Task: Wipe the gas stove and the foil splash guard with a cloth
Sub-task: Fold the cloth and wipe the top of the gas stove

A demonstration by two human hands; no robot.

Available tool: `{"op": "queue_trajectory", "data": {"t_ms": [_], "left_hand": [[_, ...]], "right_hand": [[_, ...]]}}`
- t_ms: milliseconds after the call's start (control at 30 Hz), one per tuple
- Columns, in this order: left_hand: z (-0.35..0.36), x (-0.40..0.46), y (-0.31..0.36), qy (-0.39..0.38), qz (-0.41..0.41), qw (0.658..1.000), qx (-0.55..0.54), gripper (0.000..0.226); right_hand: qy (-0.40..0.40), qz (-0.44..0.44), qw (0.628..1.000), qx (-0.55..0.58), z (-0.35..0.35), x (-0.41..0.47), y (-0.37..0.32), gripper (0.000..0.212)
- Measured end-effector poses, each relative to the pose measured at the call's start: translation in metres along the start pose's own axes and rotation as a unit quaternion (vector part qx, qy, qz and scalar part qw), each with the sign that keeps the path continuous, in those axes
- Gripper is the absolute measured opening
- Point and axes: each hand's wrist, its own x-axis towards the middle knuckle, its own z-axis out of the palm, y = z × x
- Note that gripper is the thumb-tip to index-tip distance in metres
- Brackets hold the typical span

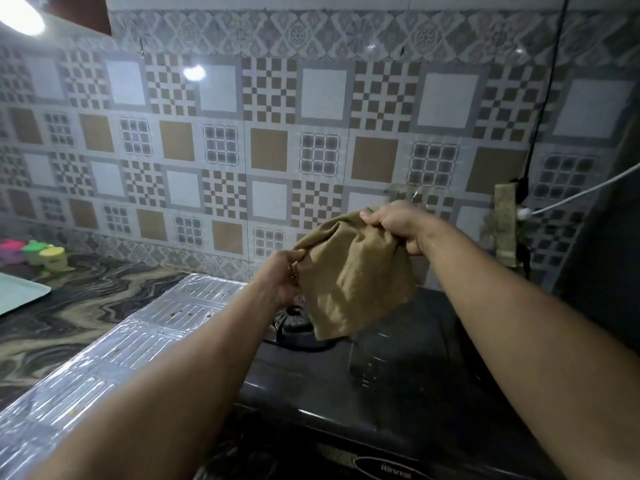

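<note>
Cloth: tan, held aloft over the gas stove, our left hand and right hand each pinching an upper edge. Step, as we judge: spreading it before wiping. Next calls for lowering it onto the stove or the crumb-flecked foil splash guard alongside. Small lidded containers at the bench's far left; contents unseen.

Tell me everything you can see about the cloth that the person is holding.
The cloth is a plain tan-brown piece of soft, woven-looking fabric, creased and slightly bunched. It is held up in the air by both hands: the left hand pinches its lower left edge, and the right hand grips its upper right corner. The rest hangs loosely downward above the dark gas stove, apparently without touching it. No pattern or clear stains are visible on it.
</note>
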Motion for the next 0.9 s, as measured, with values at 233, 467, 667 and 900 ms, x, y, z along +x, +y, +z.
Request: {"op": "queue_trajectory", "data": {"t_ms": [233, 467, 667, 900], "left_hand": [[-0.015, -0.036, 0.037, 0.031, 0.082, 0.996, 0.0, 0.011], [-0.025, -0.055, 0.062, 0.121, 0.076, 0.987, 0.07, 0.017], [-0.033, -0.093, 0.061, -0.096, 0.007, 0.965, 0.244, 0.113], [-0.04, -0.096, 0.06, 0.008, 0.138, 0.969, 0.204, 0.096]], "right_hand": [[0.092, 0.019, 0.992, 0.08, 0.015, -0.031, 0.002, 0.02], [0.157, 0.009, 0.979, 0.132, 0.029, -0.061, -0.007, 0.029], [0.138, 0.022, 0.965, 0.22, 0.033, -0.075, -0.01, 0.005], [0.056, -0.057, 0.988, 0.133, 0.021, -0.105, -0.018, 0.035]]}}
